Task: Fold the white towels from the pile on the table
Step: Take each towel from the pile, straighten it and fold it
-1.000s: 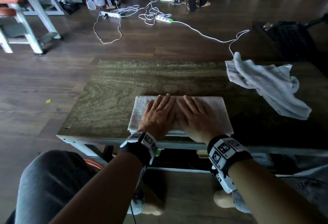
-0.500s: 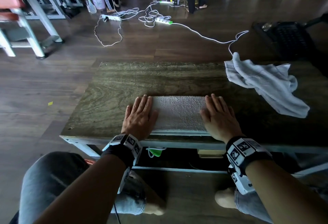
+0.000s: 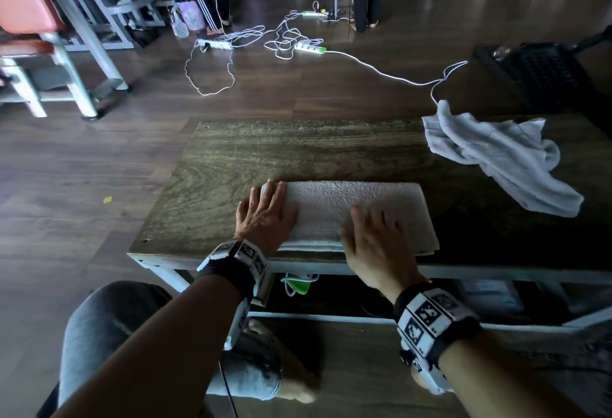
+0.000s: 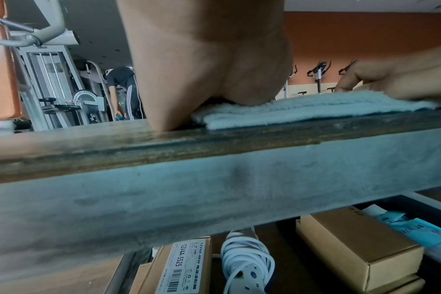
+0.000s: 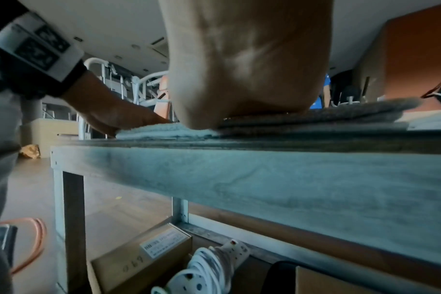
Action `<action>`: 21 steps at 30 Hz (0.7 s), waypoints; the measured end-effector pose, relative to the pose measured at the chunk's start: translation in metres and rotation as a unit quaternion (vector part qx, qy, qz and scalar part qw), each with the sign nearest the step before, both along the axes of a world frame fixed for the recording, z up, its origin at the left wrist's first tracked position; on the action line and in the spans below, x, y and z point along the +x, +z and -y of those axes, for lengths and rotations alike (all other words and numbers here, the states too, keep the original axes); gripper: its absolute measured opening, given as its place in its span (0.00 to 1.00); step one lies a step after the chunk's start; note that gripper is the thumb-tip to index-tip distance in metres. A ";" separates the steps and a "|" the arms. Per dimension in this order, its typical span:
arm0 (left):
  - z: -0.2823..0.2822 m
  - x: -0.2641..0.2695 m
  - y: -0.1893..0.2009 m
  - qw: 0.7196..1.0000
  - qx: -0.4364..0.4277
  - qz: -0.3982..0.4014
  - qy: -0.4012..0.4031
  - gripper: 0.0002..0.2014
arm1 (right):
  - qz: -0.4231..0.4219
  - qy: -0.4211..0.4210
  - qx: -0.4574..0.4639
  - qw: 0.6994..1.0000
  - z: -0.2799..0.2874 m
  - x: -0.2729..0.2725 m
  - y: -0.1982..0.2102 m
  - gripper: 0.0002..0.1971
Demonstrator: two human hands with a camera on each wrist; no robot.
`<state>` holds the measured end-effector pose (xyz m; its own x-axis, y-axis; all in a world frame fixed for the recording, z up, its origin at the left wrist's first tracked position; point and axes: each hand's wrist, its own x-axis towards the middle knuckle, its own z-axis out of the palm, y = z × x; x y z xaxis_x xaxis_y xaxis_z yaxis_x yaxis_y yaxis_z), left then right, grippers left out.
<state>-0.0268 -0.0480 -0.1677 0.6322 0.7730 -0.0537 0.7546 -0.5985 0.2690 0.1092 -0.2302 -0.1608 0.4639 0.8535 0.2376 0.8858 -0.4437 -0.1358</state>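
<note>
Press folded towel (image 3: 347, 212) flat with left hand (image 3: 265, 219) and right hand (image 3: 377, 245), fingers straight, holding nothing, smoothing outward from both palms.

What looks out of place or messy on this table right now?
Only the crumpled towel at the table's far right; it lies bunched and unfolded. The folded towel sits flat and roughly square to the near edge, with the left hand and right hand resting flat on it. Nothing looks spilled or damaged.
</note>
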 end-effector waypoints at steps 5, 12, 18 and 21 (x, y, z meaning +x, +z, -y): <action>-0.002 0.003 -0.001 0.999 -0.023 -0.003 0.022 0.38 | 0.020 0.013 -0.013 1.000 -0.004 0.016 -0.005 0.24; 0.031 0.004 0.014 0.996 -0.026 -0.020 0.079 0.48 | -0.042 -0.001 -0.103 0.994 -0.014 0.041 0.005 0.24; 0.044 -0.002 0.041 0.994 -0.030 -0.008 0.100 0.48 | 0.001 0.018 -0.014 1.000 0.003 0.044 0.005 0.25; 0.045 -0.006 0.040 0.987 -0.072 0.012 0.140 0.42 | -0.038 0.054 0.001 0.998 0.015 0.039 0.003 0.34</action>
